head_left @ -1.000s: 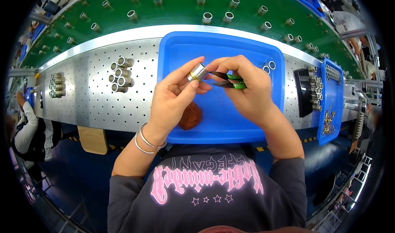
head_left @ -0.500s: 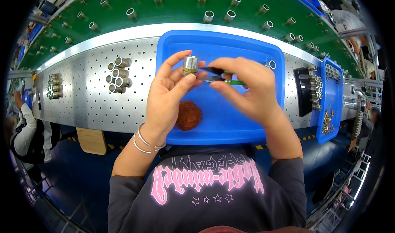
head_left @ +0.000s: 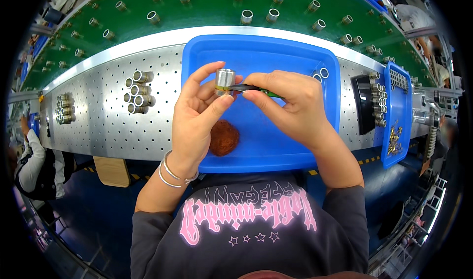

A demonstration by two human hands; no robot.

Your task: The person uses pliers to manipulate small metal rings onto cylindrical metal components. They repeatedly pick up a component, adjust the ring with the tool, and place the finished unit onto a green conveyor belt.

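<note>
In my left hand, held upright between thumb and fingers, is a silver metal sleeve with a brass-coloured band near its lower end. My right hand is closed around small pliers with dark jaws and green handles. The jaw tips meet the sleeve at the band; their exact grip there is too small to make out. Both hands are over a blue tray. Below my left hand a reddish-brown wire scouring ball lies in the tray, and a few sleeves stand at its right side.
Behind the tray runs a green conveyor belt with many sleeves standing on it. Grouped sleeves lie on the perforated metal table at left. To the right are a black holder and another blue tray with small brass pieces.
The pliers' jaws were apart beside the sleeve and have now closed together at its band. My right hand has shifted slightly left. The belt's sleeves sit slightly further left and up.
</note>
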